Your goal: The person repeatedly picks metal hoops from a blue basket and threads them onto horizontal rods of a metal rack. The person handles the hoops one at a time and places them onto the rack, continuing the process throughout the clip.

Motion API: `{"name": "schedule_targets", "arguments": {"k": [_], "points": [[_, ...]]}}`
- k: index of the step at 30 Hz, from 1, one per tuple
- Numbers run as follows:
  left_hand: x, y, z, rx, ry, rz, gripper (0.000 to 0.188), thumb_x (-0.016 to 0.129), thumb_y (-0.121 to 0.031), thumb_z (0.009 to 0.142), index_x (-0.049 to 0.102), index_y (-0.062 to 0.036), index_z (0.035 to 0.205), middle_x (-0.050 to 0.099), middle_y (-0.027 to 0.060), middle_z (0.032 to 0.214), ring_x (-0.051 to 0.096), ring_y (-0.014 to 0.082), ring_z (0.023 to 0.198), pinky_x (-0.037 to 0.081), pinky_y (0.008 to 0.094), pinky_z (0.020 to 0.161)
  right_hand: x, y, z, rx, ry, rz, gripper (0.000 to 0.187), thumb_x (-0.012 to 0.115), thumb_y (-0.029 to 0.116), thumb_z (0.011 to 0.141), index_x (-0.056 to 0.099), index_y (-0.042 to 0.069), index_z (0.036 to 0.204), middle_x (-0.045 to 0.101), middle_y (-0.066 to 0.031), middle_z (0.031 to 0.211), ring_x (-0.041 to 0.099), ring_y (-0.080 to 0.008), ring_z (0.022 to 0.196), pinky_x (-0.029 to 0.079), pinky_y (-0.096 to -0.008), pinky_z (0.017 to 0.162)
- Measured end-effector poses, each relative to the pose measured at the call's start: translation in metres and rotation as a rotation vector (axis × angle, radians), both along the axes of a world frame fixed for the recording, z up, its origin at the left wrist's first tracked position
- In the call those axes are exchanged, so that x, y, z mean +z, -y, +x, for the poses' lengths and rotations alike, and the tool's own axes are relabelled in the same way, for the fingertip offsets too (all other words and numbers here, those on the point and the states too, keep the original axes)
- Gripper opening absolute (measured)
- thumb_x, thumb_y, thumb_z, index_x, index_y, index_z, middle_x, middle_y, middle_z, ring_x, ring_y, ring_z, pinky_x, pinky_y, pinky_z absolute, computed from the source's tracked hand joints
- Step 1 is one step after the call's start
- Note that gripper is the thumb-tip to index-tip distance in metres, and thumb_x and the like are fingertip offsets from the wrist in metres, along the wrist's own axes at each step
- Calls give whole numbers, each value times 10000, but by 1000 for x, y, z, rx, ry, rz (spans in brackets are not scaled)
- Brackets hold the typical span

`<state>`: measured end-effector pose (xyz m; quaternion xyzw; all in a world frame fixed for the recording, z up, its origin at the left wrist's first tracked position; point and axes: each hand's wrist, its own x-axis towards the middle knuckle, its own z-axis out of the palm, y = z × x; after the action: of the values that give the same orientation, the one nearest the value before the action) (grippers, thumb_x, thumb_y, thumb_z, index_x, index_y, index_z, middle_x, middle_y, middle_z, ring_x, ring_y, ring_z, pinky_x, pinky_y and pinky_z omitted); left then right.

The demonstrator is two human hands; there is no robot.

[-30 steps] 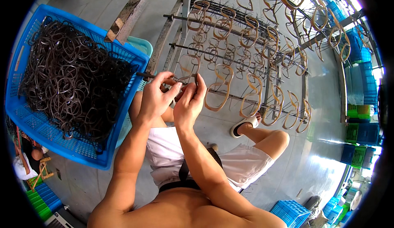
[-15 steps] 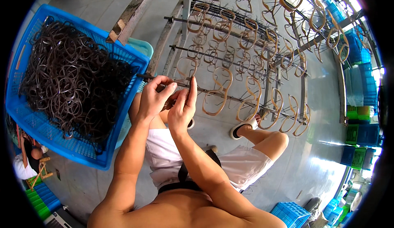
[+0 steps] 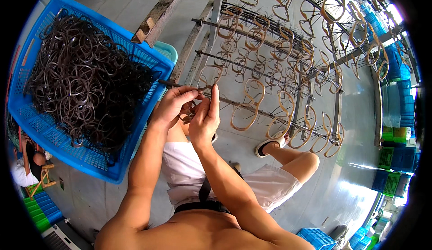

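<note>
My left hand [image 3: 172, 107] is closed, thumb and forefinger pinched together at the left end of a thin metal rod [image 3: 230, 101]. Beside it, my right hand [image 3: 204, 120] has its forefinger pointing up against the rod and the other fingers curled. Between them is a brown eyeglass frame [image 3: 186, 110], mostly hidden by my fingers. A tan lens rim [image 3: 221, 73] rises just above my fingertips; I cannot tell whether it belongs to the same frame. Farther right on this rod hang several tan eyeglass frames [image 3: 263, 95].
A blue basket [image 3: 105, 172] heaped with dark eyeglass frames [image 3: 83, 81] stands at the left. Ahead, a metal rack [image 3: 216, 14] carries more rods of frames. A rough beam [image 3: 164, 11] juts near the basket. Another person [image 3: 28, 167] sits at the far left; crates [image 3: 396, 178] line the right.
The view has shifted slightly, so the rack and basket sit a little differently. My hands stay together at the same rod end, with only slight finger movement.
</note>
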<state>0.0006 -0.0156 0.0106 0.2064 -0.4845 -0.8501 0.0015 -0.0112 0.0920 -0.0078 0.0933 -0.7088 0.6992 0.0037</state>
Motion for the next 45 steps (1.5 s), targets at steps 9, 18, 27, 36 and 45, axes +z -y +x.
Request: {"name": "schedule_targets", "arguments": {"k": [9, 18, 27, 36, 45], "points": [[-5, 0, 2, -29, 86, 201, 259, 563, -265, 896, 648, -28, 841, 646, 47, 740, 422, 49, 489, 306, 197, 416, 7, -3, 0, -14, 65, -40, 425, 405, 68, 965, 359, 78, 1387, 538, -25, 637, 484, -64, 512, 420, -244, 424], [12, 3, -26, 104, 173, -150, 312, 573, -356, 893, 644, -52, 896, 615, 8, 773, 434, 21, 506, 272, 170, 417, -4, -10, -2, -14, 39, -17, 437, 421, 80, 962, 357, 77, 1394, 523, -15, 625, 445, -57, 507, 388, -228, 453], [13, -3, -44, 50, 178, -195, 217, 672, -302, 830, 661, -90, 785, 606, -36, 696, 460, 7, 506, 271, 152, 413, -7, -18, 2, 6, -19, 49, 454, 449, 62, 945, 362, 69, 1391, 538, -20, 637, 442, -61, 518, 393, -229, 476], [8, 0, -45, 42, 239, 55, 265, 668, -327, 835, 630, -86, 734, 597, -23, 657, 448, 28, 481, 277, 171, 387, -5, -21, 2, 26, -25, 4, 462, 452, 49, 936, 364, 62, 1390, 568, -39, 680, 468, -65, 547, 411, -226, 495], [20, -3, -33, 87, 246, -357, 408, 545, -456, 890, 632, -68, 799, 622, 6, 760, 510, 42, 592, 351, 163, 472, -7, -28, 2, 109, 28, -67, 513, 476, 66, 941, 270, 31, 1410, 586, -116, 741, 557, -140, 629, 465, -272, 573]]}}
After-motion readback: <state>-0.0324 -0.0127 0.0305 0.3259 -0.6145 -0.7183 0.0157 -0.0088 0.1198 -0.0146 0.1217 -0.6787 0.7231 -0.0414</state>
